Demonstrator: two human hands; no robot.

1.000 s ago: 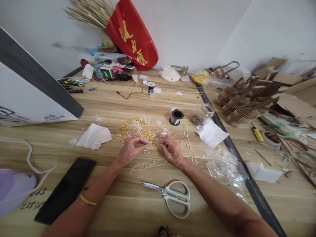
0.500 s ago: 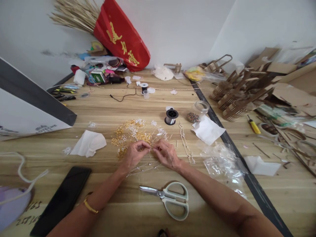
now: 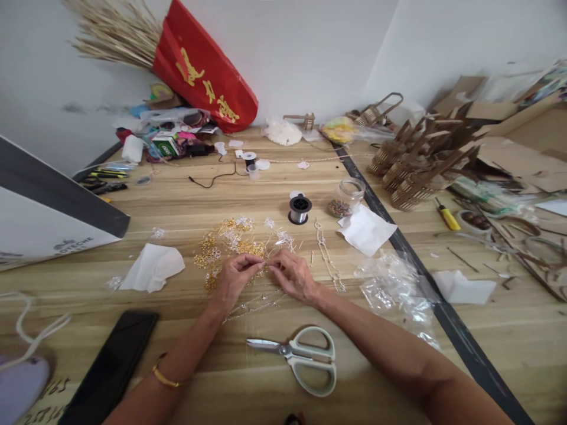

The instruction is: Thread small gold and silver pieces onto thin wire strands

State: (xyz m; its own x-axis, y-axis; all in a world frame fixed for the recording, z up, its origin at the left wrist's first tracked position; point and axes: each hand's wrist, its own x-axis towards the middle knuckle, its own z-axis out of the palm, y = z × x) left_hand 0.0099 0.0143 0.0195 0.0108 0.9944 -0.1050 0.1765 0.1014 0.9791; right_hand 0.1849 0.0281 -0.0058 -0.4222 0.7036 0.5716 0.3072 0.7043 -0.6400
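My left hand [image 3: 239, 276] and my right hand [image 3: 292, 276] meet fingertip to fingertip over the table, both closed in a pinch. Whatever sits between the fingertips is too small to make out. Just beyond them lies a loose pile of gold beads [image 3: 207, 251] mixed with silvery pieces [image 3: 283, 237]. Under the wrists a thin chain [image 3: 254, 307] with small beads is stretched on the wood. Another chain [image 3: 325, 254] lies right of my right hand. Nearer to me are scissors [image 3: 301, 353] with pale handles, their blades pointing left.
A wire spool [image 3: 300, 210] and a glass jar [image 3: 351, 195] stand behind the hands. White paper [image 3: 153, 268] lies left, clear plastic bags [image 3: 398, 289] right, and a black phone [image 3: 113, 366] front left. Small woven baskets [image 3: 410, 171] crowd the right; a white box [image 3: 57, 218] stands left.
The whole view has shifted slightly, so the table's things appear a little further left. Both hands keep their pinch close together, with only slight finger movement.
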